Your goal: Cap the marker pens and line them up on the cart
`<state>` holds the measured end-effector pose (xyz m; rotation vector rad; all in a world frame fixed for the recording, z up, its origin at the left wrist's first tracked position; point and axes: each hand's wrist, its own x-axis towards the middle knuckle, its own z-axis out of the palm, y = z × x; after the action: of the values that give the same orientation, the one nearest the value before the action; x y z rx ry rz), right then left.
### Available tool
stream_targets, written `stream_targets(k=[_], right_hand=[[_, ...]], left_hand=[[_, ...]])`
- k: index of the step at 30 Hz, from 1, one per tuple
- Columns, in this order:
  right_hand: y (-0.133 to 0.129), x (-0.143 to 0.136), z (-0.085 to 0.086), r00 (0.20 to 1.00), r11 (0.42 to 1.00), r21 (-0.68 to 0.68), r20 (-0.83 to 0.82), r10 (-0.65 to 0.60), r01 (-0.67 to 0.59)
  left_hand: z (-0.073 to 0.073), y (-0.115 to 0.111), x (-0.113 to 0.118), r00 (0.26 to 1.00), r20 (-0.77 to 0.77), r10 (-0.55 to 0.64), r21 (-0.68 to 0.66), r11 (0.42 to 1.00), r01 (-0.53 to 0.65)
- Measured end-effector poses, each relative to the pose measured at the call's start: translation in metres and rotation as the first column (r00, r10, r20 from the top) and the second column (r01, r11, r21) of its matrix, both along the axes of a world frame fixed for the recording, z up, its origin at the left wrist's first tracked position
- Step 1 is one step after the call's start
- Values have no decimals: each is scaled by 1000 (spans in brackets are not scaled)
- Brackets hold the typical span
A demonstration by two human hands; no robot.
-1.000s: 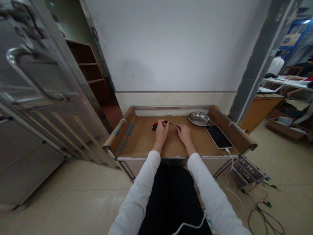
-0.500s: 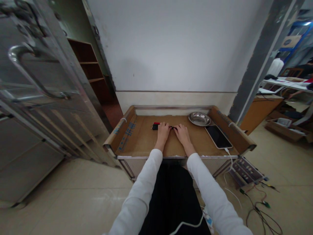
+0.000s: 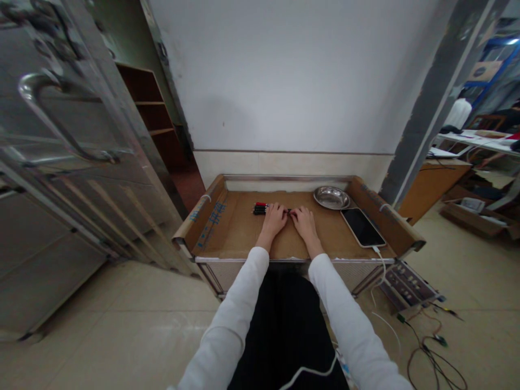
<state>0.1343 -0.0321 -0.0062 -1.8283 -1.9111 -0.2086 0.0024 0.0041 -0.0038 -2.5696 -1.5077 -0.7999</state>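
Note:
A small bundle of black and red pens (image 3: 259, 208) lies crosswise on the cardboard lining (image 3: 239, 233) of a cart top. My left hand (image 3: 276, 218) rests over the bundle's right part, fingers curled down onto it and hiding much of it. Close beside it, my right hand (image 3: 303, 222) has its fingertips pinched together at the dark right-hand ends of the pens. The fingertips of both hands nearly meet, and what lies between them is too small to make out clearly.
A round steel dish (image 3: 331, 197) stands at the back right of the cart. In front of it lies a phone (image 3: 363, 227) with a white charging cable (image 3: 383, 266). Raised cardboard sides (image 3: 203, 208) edge the cart. A device (image 3: 410, 287) and loose cables (image 3: 433, 352) are on the floor.
My left hand has shifted slightly right, and a little more of the pens shows at its left. The right fingertips have drawn in tighter. The camera view has moved slightly.

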Motion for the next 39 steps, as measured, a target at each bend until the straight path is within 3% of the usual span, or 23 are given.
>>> stream_targets(k=[4, 14, 21, 33, 36, 39], right_hand=[[1, 1, -1, 1000, 1000, 11, -13, 4, -4], [-4, 1, 1, 991, 990, 84, -69, -112, 118], [-10, -2, 7, 985, 985, 2, -30, -171, 171], [-5, -2, 1, 985, 986, -1, -21, -169, 169], [-4, -1, 2, 991, 992, 6, -36, -126, 127], [-3, -1, 2, 1000, 1000, 1, -30, 10, -10]], left_hand=[[-3, 4, -1, 999, 23, -32, -10, 999, 33], [-1, 1, 1, 997, 9, 74, 0, 997, -74], [1, -2, 2, 993, -80, 88, 40, 996, -85], [3, -5, 3, 989, -34, 142, 40, 989, -140], [5, -7, 1, 974, 29, 224, 77, 971, -226], [4, -10, -2, 915, 140, 379, 99, 914, -393]])
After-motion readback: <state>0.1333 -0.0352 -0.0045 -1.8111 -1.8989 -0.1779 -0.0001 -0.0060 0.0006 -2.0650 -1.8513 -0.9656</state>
